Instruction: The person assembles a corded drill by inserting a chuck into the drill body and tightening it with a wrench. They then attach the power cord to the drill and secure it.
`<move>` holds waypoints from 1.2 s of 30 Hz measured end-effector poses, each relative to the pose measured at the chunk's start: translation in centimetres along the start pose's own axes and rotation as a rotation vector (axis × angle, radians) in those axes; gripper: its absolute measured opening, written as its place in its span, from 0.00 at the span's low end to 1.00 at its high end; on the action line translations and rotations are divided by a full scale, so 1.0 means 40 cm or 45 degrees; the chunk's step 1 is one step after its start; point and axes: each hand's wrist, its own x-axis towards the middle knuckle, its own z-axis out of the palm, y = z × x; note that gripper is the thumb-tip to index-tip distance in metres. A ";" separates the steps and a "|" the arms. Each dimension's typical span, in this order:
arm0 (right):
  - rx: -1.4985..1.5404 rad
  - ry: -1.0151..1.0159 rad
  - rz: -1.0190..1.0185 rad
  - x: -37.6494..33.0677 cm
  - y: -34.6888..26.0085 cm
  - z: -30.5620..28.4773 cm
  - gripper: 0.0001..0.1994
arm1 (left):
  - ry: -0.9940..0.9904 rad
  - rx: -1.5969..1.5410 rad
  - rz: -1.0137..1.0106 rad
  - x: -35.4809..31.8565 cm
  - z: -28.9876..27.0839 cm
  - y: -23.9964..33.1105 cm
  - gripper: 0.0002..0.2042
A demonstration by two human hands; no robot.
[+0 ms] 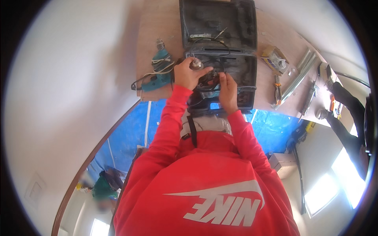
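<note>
Fingers of left hand [188, 74] grip a metal part [195, 64] — right hand [227, 89] reaches into the case [246, 74], grasp hidden.

Red long-sleeved sweatshirt [204, 173], white logo, perhaps a dark strap [192, 129]

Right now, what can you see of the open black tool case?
The black tool case looks like moulded plastic and lies open on the wooden table, lid folded flat away from the person. Dark shaped recesses line both halves; a black cable loops across the hinge area. Both hands work inside the near half: the left hand holds a small metallic part, the right hand rests inside the tray.
</note>
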 end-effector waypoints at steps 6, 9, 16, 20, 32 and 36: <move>-0.223 -0.046 0.045 0.017 -0.033 -0.004 0.19 | 0.136 -0.688 -0.240 0.023 0.086 -0.069 0.14; -0.305 -0.018 0.011 0.050 -0.056 0.010 0.14 | -0.088 -1.209 -0.240 0.027 0.093 -0.093 0.07; -0.573 -0.236 -0.473 0.141 -0.107 0.030 0.07 | -0.016 -1.335 -0.262 0.016 0.079 -0.094 0.20; -0.632 -0.247 -0.571 0.142 -0.098 0.008 0.08 | -0.055 -1.305 -0.367 0.031 0.085 -0.112 0.22; -0.923 -0.736 -1.508 0.277 -0.050 -0.062 0.20 | -0.221 -1.117 -0.390 0.035 0.065 -0.120 0.15; -0.774 -0.821 -1.535 0.305 -0.037 -0.049 0.20 | -0.149 -1.083 -0.433 0.030 0.065 -0.117 0.13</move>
